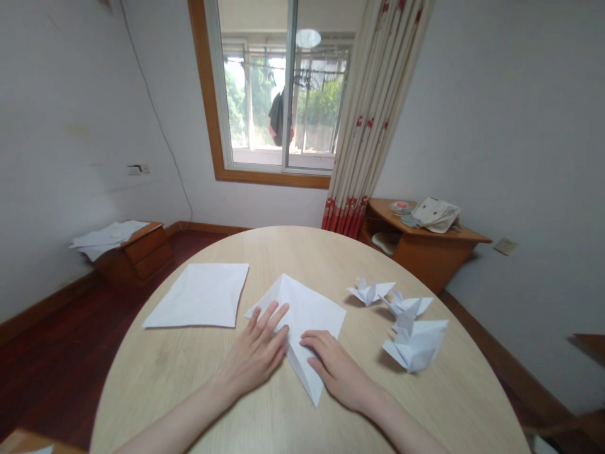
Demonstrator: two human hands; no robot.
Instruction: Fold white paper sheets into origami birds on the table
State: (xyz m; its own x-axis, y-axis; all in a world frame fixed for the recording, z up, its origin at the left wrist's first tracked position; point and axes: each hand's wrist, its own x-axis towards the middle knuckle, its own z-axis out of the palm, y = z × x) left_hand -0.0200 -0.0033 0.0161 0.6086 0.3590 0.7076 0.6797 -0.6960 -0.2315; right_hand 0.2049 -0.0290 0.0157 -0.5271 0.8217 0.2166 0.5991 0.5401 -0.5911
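Observation:
A white sheet of paper (316,302) with fold lines lies in the middle of the round table, one corner pointing toward me. My left hand (265,340) rests on its left part, fingers spread and flat. On the lower right part lies my right hand (333,366), its fingers slightly bent and laid on the paper, gripping nothing. Part of the paper is hidden under both hands. Right of it stand folded paper cranes: a far one (370,292), a middle one (406,306) and a larger near one (418,345).
A stack of square white paper (198,296) lies on the left of the round wooden table (293,243). Behind are a window and a curtain (362,126). A low cabinet (149,249) with papers is at the left, a corner desk (425,252) with a bag at the right.

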